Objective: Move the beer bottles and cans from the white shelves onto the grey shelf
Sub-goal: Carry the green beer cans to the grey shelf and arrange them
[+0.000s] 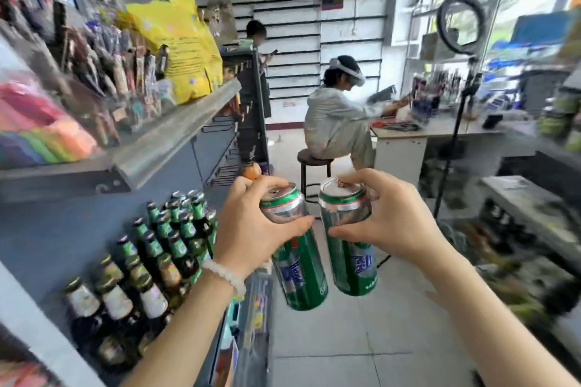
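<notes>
Grey shelf [94,229] to the left, already crowded with bottles [163,248], nearer the left hand [248,229]. Over the aisle floor, well apart from it: left hand clasping one green can [298,273], right hand [386,223] clasping another [352,258], both near upright, bases tilted inward.

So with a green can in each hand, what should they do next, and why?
Probably swing both cans left toward the grey shelf: the left hand and right hand each grip a green can in mid-air, and bottles already stand there.
</notes>
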